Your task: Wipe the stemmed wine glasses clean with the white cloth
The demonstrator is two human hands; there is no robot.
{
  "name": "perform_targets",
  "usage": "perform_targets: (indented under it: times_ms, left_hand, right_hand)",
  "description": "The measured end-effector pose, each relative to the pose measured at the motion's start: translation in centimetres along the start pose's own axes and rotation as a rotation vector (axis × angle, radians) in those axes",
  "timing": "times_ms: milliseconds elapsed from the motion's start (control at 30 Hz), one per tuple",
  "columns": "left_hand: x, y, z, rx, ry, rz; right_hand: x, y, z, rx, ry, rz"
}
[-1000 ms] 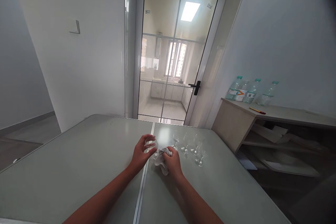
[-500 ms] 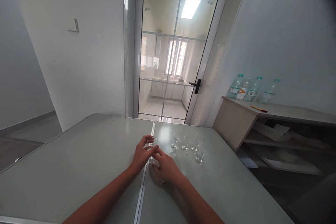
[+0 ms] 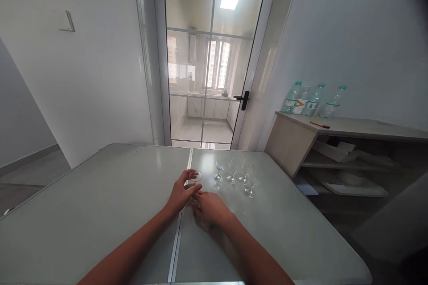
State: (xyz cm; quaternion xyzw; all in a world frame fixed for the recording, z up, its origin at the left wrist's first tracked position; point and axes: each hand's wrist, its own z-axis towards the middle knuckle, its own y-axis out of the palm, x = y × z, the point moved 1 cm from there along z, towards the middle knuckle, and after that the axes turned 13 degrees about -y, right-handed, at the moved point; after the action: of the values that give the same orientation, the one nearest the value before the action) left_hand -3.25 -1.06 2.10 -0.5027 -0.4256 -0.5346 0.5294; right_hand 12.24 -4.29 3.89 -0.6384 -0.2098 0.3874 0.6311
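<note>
A clear stemmed glass point(image 3: 195, 176) is between my hands, over the seam in the middle of the table. My left hand point(image 3: 181, 193) curves around its bowl, thumb on the near side and fingers on the far side. Lower down, my right hand point(image 3: 211, 208) is closed at the stem and foot; its fingertips are partly hidden, so I cannot make out their exact grip. Several more clear stemmed glasses stand upright to the right, among them a front one point(image 3: 249, 192) and a left one point(image 3: 218, 177). Neither hand touches those.
The grey glossy table point(image 3: 110, 205) has a metal seam point(image 3: 177, 236) down its middle. Beyond it stands a glass door point(image 3: 214, 67) with a black handle point(image 3: 245, 100). At the right, a wooden shelf unit point(image 3: 287, 140) holds several plastic bottles point(image 3: 314, 101) and a brush point(image 3: 319, 124).
The view has shifted, so the door, shelf and standing glasses appear higher and further left. Both hands stay around the same glass, the right hand turned slightly.
</note>
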Motion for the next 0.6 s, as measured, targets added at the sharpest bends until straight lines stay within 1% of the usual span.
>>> perform_targets:
  times_ms: [67,133,233,367,467,600]
  left_hand:
    - [0.0,0.2,-0.2,-0.024,-0.007,0.031]
    - [0.0,0.3,-0.3,-0.026,0.001,0.051]
    - [0.0,0.1,-0.2,0.012,0.031,0.071]
    - [0.0,-0.2,-0.1,0.058,0.033,0.112]
    - [-0.1,-0.2,-0.1,0.054,0.027,0.145]
    - [-0.2,0.0,-0.2,0.037,0.030,0.155]
  right_hand:
    - [0.2,-0.1,-0.1,-0.007,0.036,-0.004]
    - [0.5,0.0,-0.1,-0.010,0.113,-0.011]
    - [1.3,0.3,-0.2,-0.010,0.244,-0.027]
    - [2.7,0.5,-0.9,-0.027,0.413,-0.055]
    - [3.9,0.3,-1.5,-0.045,0.527,-0.057]
    - [5.5,-0.2,-2.1,-0.041,0.631,-0.038]
